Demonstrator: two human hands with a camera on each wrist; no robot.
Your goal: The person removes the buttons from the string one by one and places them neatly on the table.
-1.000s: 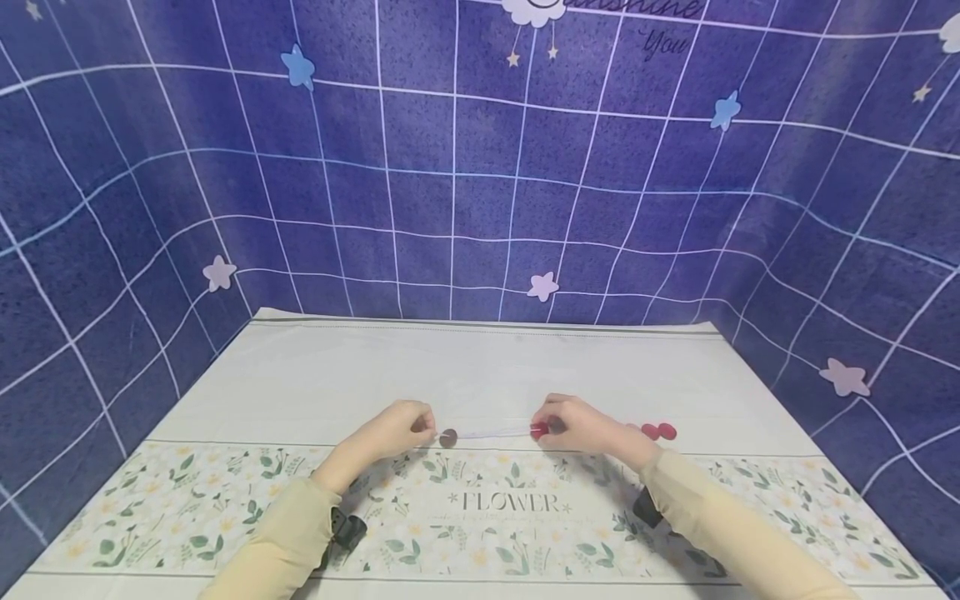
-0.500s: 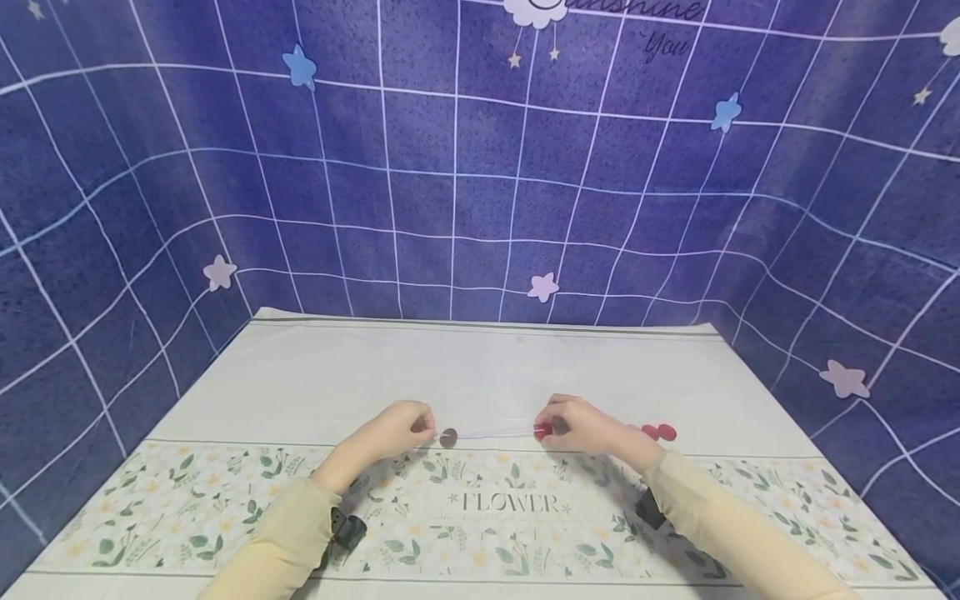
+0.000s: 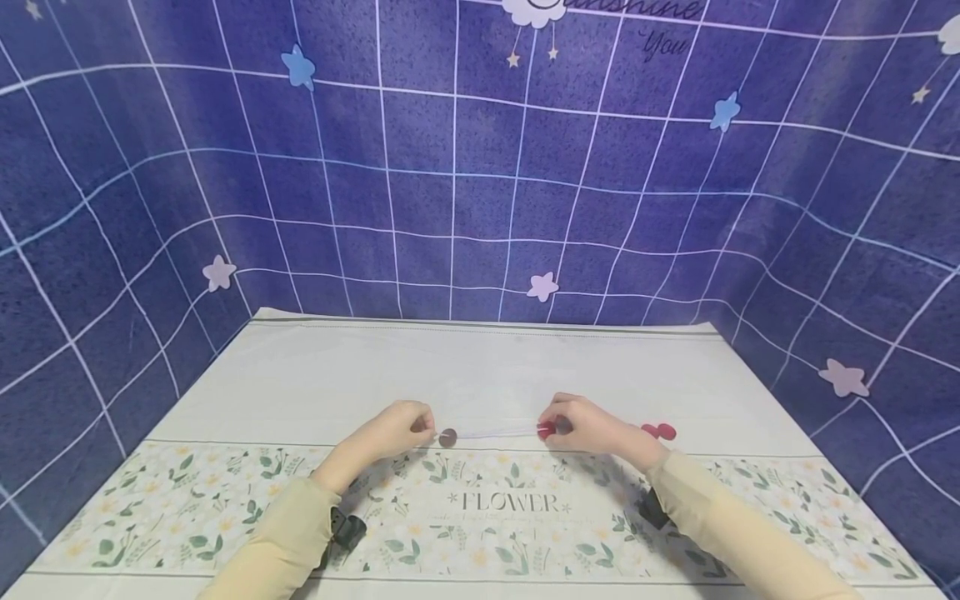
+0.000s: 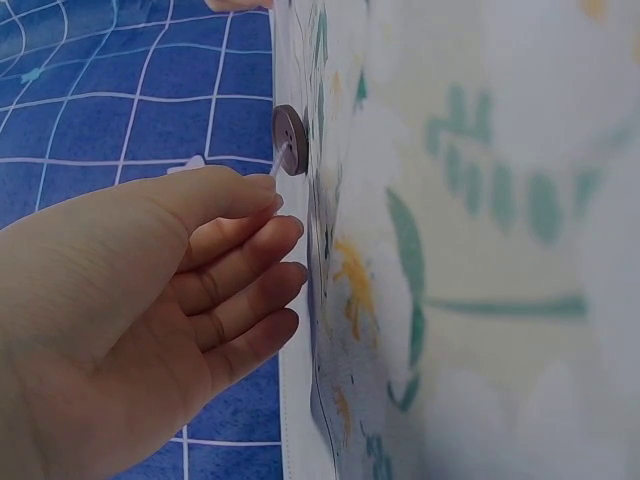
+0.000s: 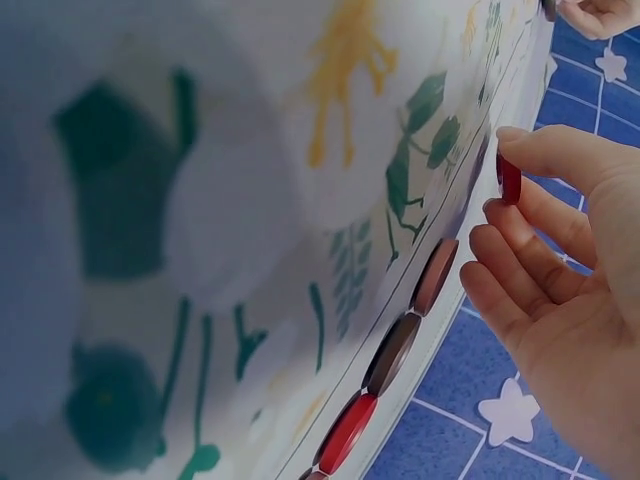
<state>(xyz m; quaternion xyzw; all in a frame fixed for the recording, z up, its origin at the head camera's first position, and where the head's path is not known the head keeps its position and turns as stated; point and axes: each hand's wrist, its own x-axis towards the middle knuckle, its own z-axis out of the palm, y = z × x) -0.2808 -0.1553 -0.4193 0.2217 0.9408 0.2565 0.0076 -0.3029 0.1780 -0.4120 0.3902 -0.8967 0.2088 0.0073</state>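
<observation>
My left hand (image 3: 401, 429) pinches the end of a thin pale thread between thumb and forefinger. Just beyond its fingertips, a round brown button (image 4: 290, 140) has the thread through its holes and stands on edge. From there the thread (image 3: 495, 434) runs nearly straight across to my right hand (image 3: 581, 427). Thumb and fingers of that hand grip a red button (image 5: 509, 178) by its edges, with the thread reaching it in the head view. The other fingers of both hands are loosely curled.
Right of my right hand lies a row of several buttons, among them a pinkish-brown button (image 5: 436, 277), a dark brown button (image 5: 392, 354) and a red button (image 5: 347, 433). A white tablecloth (image 3: 480, 367) with a floral band covers the table; a blue curtain (image 3: 480, 192) surrounds it.
My right hand has shifted slightly to the right along with the red button. My left hand and the brown button stay where they were.
</observation>
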